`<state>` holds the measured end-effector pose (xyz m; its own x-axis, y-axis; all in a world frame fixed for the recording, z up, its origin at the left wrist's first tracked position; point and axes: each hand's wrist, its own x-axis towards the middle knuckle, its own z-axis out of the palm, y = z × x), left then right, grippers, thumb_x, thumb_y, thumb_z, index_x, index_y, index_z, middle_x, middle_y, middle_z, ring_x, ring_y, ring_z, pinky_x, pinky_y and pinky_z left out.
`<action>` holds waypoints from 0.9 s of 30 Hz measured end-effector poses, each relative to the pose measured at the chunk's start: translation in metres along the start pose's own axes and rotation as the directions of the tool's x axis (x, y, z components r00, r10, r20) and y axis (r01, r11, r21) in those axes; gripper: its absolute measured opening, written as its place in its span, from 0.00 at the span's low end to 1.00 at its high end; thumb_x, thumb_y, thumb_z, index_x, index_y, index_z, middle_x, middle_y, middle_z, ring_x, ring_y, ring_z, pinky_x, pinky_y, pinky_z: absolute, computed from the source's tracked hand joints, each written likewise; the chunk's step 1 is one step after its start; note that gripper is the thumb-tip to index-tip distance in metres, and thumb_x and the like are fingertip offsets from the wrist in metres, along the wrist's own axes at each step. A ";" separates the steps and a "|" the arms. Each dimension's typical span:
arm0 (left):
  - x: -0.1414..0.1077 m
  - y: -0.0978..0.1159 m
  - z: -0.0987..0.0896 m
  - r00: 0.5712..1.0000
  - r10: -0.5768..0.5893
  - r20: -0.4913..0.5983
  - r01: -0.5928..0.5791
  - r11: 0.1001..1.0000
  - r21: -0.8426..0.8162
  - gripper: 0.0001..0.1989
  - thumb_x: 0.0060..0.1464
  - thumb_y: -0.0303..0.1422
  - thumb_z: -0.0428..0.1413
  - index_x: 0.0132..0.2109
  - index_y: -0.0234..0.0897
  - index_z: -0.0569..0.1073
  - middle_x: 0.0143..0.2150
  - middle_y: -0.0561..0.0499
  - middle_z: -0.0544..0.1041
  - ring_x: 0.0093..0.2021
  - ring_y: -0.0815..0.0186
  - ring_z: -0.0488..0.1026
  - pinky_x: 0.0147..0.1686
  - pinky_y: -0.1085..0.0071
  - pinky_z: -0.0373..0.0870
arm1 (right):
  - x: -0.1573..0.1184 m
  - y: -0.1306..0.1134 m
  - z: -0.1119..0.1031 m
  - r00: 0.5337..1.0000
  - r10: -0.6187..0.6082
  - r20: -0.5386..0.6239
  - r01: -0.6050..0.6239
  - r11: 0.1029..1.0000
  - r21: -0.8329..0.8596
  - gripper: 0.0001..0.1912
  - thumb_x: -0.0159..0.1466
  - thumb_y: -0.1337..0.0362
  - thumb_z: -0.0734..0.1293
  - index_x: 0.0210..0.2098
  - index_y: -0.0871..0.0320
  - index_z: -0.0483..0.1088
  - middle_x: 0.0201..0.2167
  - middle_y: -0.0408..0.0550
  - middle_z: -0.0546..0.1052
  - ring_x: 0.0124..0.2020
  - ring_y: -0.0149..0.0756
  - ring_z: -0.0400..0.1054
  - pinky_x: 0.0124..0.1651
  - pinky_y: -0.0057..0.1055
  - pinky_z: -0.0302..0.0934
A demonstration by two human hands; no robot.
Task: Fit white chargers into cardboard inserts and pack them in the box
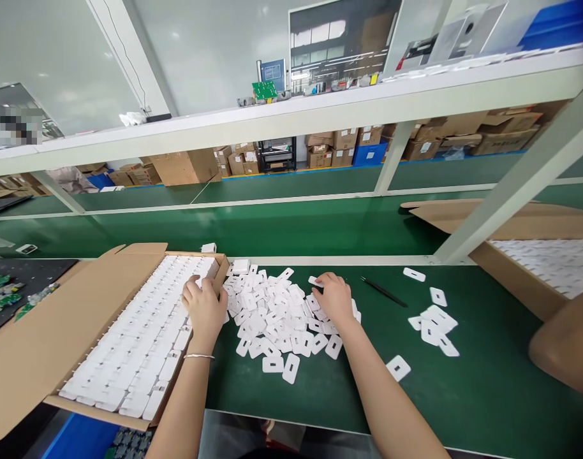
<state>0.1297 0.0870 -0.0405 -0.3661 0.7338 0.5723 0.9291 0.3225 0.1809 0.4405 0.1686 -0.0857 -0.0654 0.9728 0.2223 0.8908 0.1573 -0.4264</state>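
My left hand (204, 310) is over the right-hand column of white plastic housings (145, 331), packed in rows in an open cardboard box. Its fingers are spread and bent down onto the housings, the thumb near the box's right wall; I see nothing clearly gripped. To the right, a pile of flat white plastic plates (272, 312), each with a small slot, covers the green tabletop. At the pile's right edge my right hand (333, 296) has its fingertips closed at a white plate (313, 281), the palm hiding some plates below. A thin bracelet circles the left wrist.
Black tweezers (384, 292) lie right of the pile, near several loose plates (435, 325). Another cardboard box (516, 280) of white parts stands far right, beside a slanted frame post and a person's arm (566, 344). Green circuit boards (4, 293) lie far left.
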 end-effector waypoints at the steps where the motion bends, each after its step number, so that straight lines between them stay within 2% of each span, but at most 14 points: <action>1: 0.001 0.005 -0.002 0.999 -0.008 -0.050 0.006 0.999 -0.044 0.12 0.60 0.34 0.53 0.48 0.33 0.73 0.60 0.32 0.64 0.59 0.40 0.63 0.54 0.46 0.63 | 0.000 0.000 0.001 1.000 0.000 -0.005 0.000 1.000 -0.001 0.07 0.66 0.69 0.65 0.41 0.56 0.75 0.47 0.53 0.78 0.49 0.48 0.70 0.50 0.40 0.58; 3: 0.006 0.015 -0.004 0.994 -0.001 -0.108 -0.012 0.993 -0.116 0.10 0.61 0.33 0.52 0.47 0.34 0.72 0.57 0.33 0.65 0.58 0.41 0.63 0.53 0.47 0.63 | 0.001 -0.001 0.003 1.000 0.001 -0.015 -0.001 1.000 -0.002 0.08 0.66 0.70 0.64 0.41 0.56 0.75 0.45 0.52 0.77 0.47 0.45 0.70 0.49 0.38 0.57; 6: 0.028 0.033 0.000 0.999 0.047 -0.018 -0.048 0.993 -0.111 0.09 0.63 0.33 0.51 0.46 0.35 0.72 0.57 0.33 0.64 0.58 0.43 0.63 0.54 0.49 0.63 | 0.001 -0.003 0.007 0.999 0.013 -0.031 -0.013 1.000 -0.002 0.12 0.67 0.71 0.64 0.49 0.56 0.73 0.43 0.52 0.76 0.46 0.44 0.70 0.47 0.37 0.57; 9: 0.067 0.055 0.020 0.991 0.054 0.120 -0.049 0.998 -0.040 0.11 0.64 0.32 0.50 0.49 0.35 0.72 0.57 0.34 0.65 0.59 0.43 0.63 0.56 0.50 0.63 | 0.001 -0.004 0.011 0.998 0.038 -0.048 -0.039 0.999 -0.006 0.17 0.66 0.70 0.64 0.55 0.60 0.71 0.44 0.55 0.76 0.47 0.47 0.70 0.48 0.39 0.58; 12: 0.111 0.070 0.051 0.968 0.073 0.239 -0.079 0.997 0.016 0.13 0.61 0.30 0.55 0.53 0.32 0.72 0.58 0.33 0.68 0.61 0.43 0.64 0.58 0.49 0.64 | 0.001 -0.004 0.013 0.997 0.038 -0.069 -0.039 0.999 -0.004 0.18 0.66 0.70 0.65 0.55 0.62 0.72 0.46 0.57 0.75 0.49 0.50 0.69 0.50 0.40 0.58; 15: 0.145 0.072 0.076 0.917 0.066 0.392 -0.107 0.991 0.085 0.18 0.61 0.32 0.60 0.57 0.33 0.72 0.61 0.37 0.71 0.61 0.48 0.68 0.59 0.48 0.68 | 0.001 -0.003 0.013 0.995 0.014 -0.098 -0.013 1.000 0.012 0.15 0.65 0.69 0.65 0.51 0.61 0.74 0.45 0.56 0.74 0.48 0.49 0.69 0.49 0.40 0.58; 19: 0.170 0.067 0.093 0.838 0.036 0.544 -0.131 0.982 0.136 0.21 0.65 0.39 0.59 0.61 0.37 0.71 0.61 0.43 0.73 0.56 0.55 0.75 0.54 0.51 0.75 | 0.005 0.001 0.013 0.987 -0.025 -0.157 0.032 0.999 0.037 0.15 0.65 0.67 0.64 0.50 0.59 0.75 0.43 0.54 0.73 0.47 0.49 0.68 0.50 0.42 0.59; 24: 0.180 0.069 0.101 0.726 0.120 0.677 -0.218 0.974 0.061 0.19 0.65 0.39 0.60 0.59 0.36 0.72 0.58 0.43 0.75 0.53 0.57 0.76 0.51 0.54 0.77 | 0.006 0.001 0.012 0.976 -0.069 -0.206 0.081 0.995 0.050 0.15 0.65 0.66 0.64 0.50 0.59 0.74 0.42 0.54 0.73 0.45 0.48 0.67 0.48 0.42 0.60; 27: 0.175 0.078 0.101 0.695 0.188 0.694 -0.255 0.967 -0.007 0.18 0.64 0.39 0.60 0.58 0.36 0.73 0.57 0.44 0.76 0.53 0.57 0.76 0.51 0.55 0.77 | 0.003 -0.004 0.011 0.971 -0.082 -0.226 0.098 0.993 0.061 0.14 0.65 0.67 0.64 0.49 0.58 0.74 0.41 0.54 0.73 0.44 0.48 0.67 0.46 0.41 0.60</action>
<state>0.1332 0.3008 -0.0068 -0.1154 0.9856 -0.1233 0.9921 0.1205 0.0347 0.4318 0.1729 -0.0928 -0.0352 0.8928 0.4490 0.8512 0.2622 -0.4547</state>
